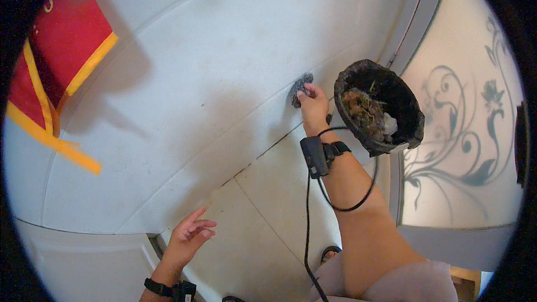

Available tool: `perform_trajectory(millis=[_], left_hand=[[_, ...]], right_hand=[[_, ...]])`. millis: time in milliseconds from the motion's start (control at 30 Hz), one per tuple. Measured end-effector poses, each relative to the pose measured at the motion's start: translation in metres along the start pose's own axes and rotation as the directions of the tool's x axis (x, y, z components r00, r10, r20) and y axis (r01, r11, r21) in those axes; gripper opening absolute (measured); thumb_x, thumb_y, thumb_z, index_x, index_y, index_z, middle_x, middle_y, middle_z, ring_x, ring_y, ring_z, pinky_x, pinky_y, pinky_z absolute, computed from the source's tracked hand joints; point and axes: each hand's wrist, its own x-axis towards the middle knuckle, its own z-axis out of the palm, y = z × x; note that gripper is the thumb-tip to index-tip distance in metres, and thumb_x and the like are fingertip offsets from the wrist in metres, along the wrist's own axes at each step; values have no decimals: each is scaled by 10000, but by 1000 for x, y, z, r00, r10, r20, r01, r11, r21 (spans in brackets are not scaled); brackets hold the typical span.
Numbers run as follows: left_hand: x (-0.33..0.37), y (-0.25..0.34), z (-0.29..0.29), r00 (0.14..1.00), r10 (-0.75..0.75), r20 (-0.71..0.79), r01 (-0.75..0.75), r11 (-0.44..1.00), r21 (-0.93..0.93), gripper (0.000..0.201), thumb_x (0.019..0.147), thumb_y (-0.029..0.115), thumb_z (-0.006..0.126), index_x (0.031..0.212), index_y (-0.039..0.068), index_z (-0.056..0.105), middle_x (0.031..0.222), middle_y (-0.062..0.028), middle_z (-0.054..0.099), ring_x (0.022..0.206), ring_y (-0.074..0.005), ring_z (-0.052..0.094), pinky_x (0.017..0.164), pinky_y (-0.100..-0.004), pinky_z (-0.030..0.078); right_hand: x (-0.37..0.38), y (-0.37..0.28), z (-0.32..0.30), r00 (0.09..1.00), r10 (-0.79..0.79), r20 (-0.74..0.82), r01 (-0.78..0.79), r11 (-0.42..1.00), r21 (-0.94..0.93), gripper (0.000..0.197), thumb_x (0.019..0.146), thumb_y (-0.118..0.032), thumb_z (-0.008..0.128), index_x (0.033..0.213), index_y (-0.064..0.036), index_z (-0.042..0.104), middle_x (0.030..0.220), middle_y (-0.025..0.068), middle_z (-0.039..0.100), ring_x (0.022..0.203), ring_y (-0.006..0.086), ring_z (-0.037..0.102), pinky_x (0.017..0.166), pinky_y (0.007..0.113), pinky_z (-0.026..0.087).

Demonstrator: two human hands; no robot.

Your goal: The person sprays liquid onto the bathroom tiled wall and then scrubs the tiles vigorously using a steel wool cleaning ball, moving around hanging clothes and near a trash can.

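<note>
Scrubber (301,83), dark grey and mesh-like: just right of centre in the upper half of the frame, against the white wall (196,84), a little above the dark seam where wall meets floor (235,212). Right hand (315,106) on it, fingers clamped over the near side; the underside is hidden. Left hand (190,239) low, left of centre, fingers apart and loosely curled, nothing in them.

Just right of the scrubber, a bin (404,100) with black lining, mouth facing the camera, holding brownish debris (361,109) and a whitish scrap (390,125). What carries the bin: cannot tell.

Black box (316,156) strapped to the right wrist; its cable (307,218) loops right, partly out of sight behind the bin.

Farther out: red pennant (72,50) with yellow edging, upper left; panel (447,140) with dark floral pattern, right side; sandal (331,254) at bottom centre.

Risks, as judged. Cable loop could catch the bin if the right forearm swings left, tipping debris onto the floor. Knuckles could knock the rim, so close beside. Coarse mesh, pressed hard, might scratch the wall; a loose pinch could drop it at the seam.
</note>
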Motion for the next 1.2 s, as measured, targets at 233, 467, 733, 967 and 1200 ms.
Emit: perform_trajectory(millis=[233, 467, 733, 967, 1200], left_hand=[[-26, -14, -18, 997, -20, -76, 14, 997, -74, 560, 865, 1, 578, 1378, 55, 363, 1100, -150, 613, 975, -199, 597, 865, -327, 489], [-17, -17, -19, 995, -12, -103, 9, 1000, -25, 563, 862, 122, 638, 1362, 59, 387, 1096, -127, 618, 943, -203, 613, 838, -329, 495], [-28, -12, -11, 999, 41, 9, -41, 999, -8, 511, 872, 49, 596, 1349, 66, 412, 1083, -120, 624, 935, -194, 612, 832, -324, 498], [-23, -13, -6, 999, -33, -38, 30, 996, -89, 473, 872, 2, 572, 1324, 48, 442, 1061, -121, 632, 968, -188, 599, 865, -321, 487], [-28, -23, 1, 998, -58, 3, 58, 998, -4, 467, 870, -4, 573, 1318, 42, 449, 1045, -113, 633, 962, -174, 597, 868, -310, 482]], right_hand=[[-28, -4, 49, 969, -29, -247, 48, 996, 71, 315, 748, 30, 633, 1057, -22, 599, 1010, 101, 604, 930, 241, 580, 830, 328, 463], [-53, -39, 51, 890, -438, -128, 411, 891, -193, 259, 731, 21, 624, 975, -53, 584, 1024, 126, 592, 968, 283, 575, 866, 335, 449], [-18, -43, 60, 961, -148, -234, 173, 980, 93, 378, 773, -68, 649, 1131, 39, 594, 1053, 164, 634, 966, 287, 600, 881, 358, 458], [-56, 44, 44, 985, 167, -45, -159, 773, -614, 280, 838, -129, 519, 1063, 6, 618, 970, 255, 616, 922, 390, 594, 838, 436, 469], [-47, 59, 45, 941, 307, -140, -327, 931, -162, 418, 830, -96, 501, 1232, 20, 510, 1172, 231, 566, 1067, 347, 546, 926, 366, 429]])
